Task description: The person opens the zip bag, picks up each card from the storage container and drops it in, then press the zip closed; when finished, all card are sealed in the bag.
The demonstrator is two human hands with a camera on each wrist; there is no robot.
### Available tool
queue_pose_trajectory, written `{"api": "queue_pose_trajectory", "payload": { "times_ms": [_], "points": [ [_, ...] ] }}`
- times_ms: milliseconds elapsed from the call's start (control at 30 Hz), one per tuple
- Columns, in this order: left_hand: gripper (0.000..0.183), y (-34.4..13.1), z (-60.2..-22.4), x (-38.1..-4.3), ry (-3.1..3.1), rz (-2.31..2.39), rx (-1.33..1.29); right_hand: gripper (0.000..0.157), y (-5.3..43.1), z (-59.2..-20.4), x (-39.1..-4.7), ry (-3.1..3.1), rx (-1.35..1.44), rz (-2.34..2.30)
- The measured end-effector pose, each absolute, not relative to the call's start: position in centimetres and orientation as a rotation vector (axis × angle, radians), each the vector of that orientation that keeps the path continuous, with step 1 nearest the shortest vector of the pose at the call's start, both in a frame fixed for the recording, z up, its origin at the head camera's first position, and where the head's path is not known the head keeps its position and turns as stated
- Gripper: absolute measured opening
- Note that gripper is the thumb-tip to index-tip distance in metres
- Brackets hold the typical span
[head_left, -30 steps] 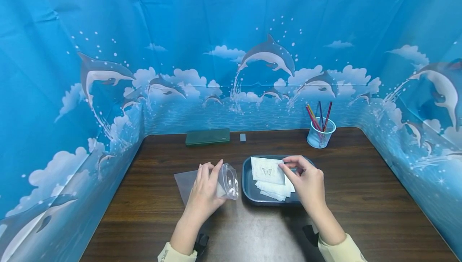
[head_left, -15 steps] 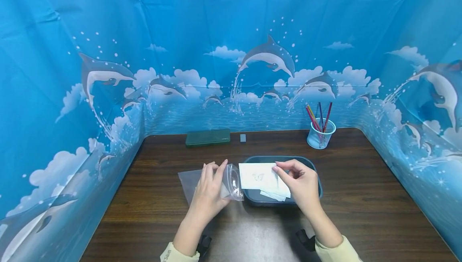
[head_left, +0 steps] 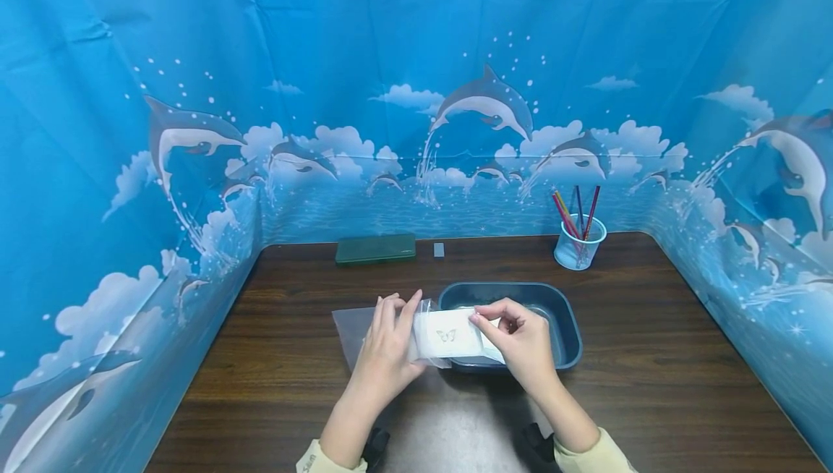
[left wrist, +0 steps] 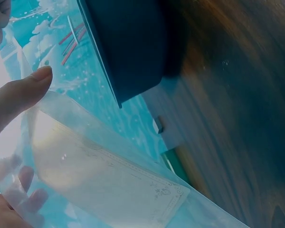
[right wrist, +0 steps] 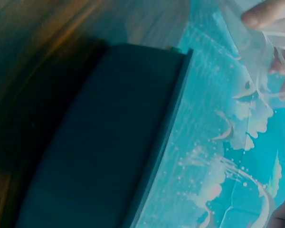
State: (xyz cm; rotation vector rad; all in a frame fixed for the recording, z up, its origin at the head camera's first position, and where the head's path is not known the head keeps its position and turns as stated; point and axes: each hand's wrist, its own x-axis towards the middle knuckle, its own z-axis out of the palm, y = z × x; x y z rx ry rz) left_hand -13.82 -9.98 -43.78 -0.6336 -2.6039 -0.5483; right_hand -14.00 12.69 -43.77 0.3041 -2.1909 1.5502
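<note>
My left hand point(head_left: 388, 350) holds a clear zip bag point(head_left: 351, 328), its mouth facing right. Inside that bag, the left wrist view shows a pale card point(left wrist: 104, 175) with an ornate printed border. Between thumb and fingertips, my right hand point(head_left: 523, 343) pinches a white card point(head_left: 445, 320) printed with a butterfly. This butterfly card overlaps the bag's mouth. More white paper point(head_left: 492, 350) shows just behind it, over the tray's near left side. The dark blue tray point(head_left: 571, 328) sits under and beyond my right hand.
A green flat case point(head_left: 375, 249) and a small grey block point(head_left: 439, 249) lie along the table's back edge. At the back right stands a light blue mesh cup point(head_left: 579, 250) of pencils. A dolphin-print curtain point(head_left: 390, 133) surrounds the brown table point(head_left: 260, 386).
My right hand has carried the butterfly card left and nearer, from over the tray to the bag's mouth. My left hand and the bag have shifted slightly right.
</note>
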Motion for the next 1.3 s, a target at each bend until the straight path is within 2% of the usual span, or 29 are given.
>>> {"api": "queue_pose_trajectory", "payload": {
  "times_ms": [200,467,767,1000,1300],
  "points": [
    [0.111,-9.5,-43.7,-13.8,-2.581,-0.562,-0.67,0.016,11.7,-44.0,-13.9,-2.161,0.319,1.602],
    [0.112,-9.0,-43.8,-13.5,-2.576,-0.548,-0.709,0.017,10.0,-41.9,-12.5,-2.13,0.346,1.633],
    [0.11,-8.7,-44.0,-13.4,-2.561,-0.554,-0.718,0.018,9.4,-45.6,-13.8,-2.199,0.433,1.615],
    [0.111,-8.9,-44.1,-13.5,-2.534,-0.562,-0.731,0.022,9.8,-46.2,-14.0,-2.226,0.502,1.591],
    [0.114,-10.2,-44.3,-13.9,-2.626,-0.541,-0.62,0.012,13.9,-46.8,-15.5,-2.412,0.233,1.241]
  ]
}}
